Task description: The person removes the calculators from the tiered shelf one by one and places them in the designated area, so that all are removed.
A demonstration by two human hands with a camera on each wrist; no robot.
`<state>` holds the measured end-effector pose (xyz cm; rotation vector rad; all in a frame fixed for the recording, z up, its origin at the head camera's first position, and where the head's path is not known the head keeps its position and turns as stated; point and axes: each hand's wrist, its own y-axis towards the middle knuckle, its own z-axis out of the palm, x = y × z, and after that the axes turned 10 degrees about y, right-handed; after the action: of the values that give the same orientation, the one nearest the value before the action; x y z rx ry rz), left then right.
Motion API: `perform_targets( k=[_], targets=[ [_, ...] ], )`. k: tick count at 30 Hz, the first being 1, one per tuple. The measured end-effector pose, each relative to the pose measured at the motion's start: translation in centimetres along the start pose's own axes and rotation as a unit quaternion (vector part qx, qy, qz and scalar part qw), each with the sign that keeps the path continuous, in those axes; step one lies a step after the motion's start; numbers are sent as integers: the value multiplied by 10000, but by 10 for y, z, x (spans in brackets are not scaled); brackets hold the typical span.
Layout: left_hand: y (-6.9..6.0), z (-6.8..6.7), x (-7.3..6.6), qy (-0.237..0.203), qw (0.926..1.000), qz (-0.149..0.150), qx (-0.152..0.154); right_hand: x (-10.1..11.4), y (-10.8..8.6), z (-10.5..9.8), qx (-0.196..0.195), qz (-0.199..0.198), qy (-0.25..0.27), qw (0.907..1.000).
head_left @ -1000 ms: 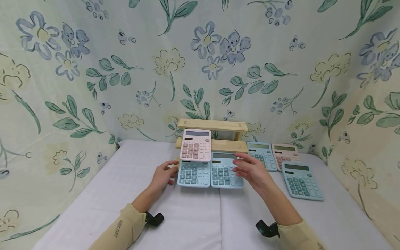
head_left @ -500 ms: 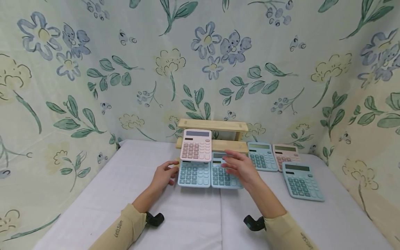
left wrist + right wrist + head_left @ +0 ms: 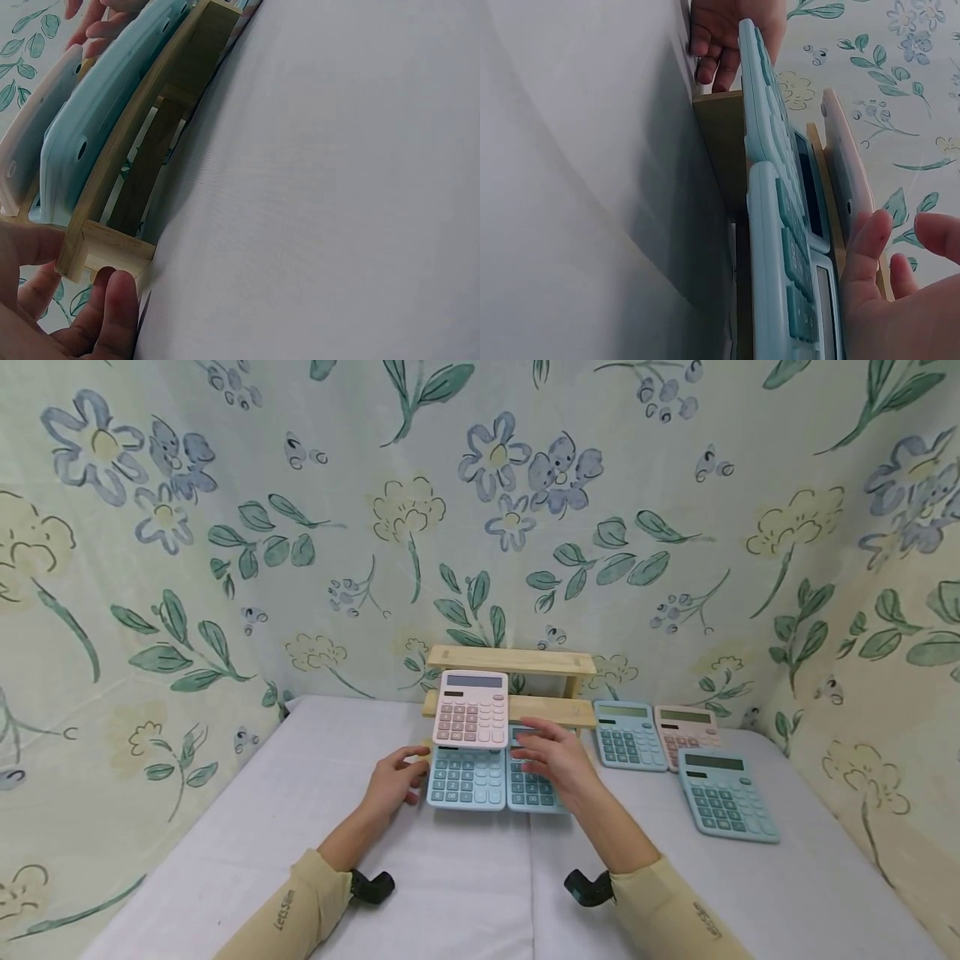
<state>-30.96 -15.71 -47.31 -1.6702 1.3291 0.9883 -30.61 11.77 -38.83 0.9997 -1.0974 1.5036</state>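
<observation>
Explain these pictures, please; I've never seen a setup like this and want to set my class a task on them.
There is no robot here: a person works with two bare hands. The wide picture comes from a camera on the head, looking forward and down. The two closer ones come from cameras on the left and right wrists, where black devices show.

On the white-covered table is a wooden stand bearing a pink calculator above two blue calculators. To its right lie two more blue calculators and a second pink calculator.

The left hand touches the stand's left end; whether it grips is unclear. The right hand is over the stand's right-hand blue calculator, holding nothing.
</observation>
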Motion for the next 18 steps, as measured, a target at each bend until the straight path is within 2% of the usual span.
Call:
perform_targets(
  k=[10, 18],
  targets=[
    [2, 2, 0, -18, 10000, -3, 37, -2, 4, 11, -77, 15, -14, 10000],
    [3, 2, 1, -48, 10000, 13, 0, -3, 4, 17, 46, -65, -79, 9999]
  ],
)
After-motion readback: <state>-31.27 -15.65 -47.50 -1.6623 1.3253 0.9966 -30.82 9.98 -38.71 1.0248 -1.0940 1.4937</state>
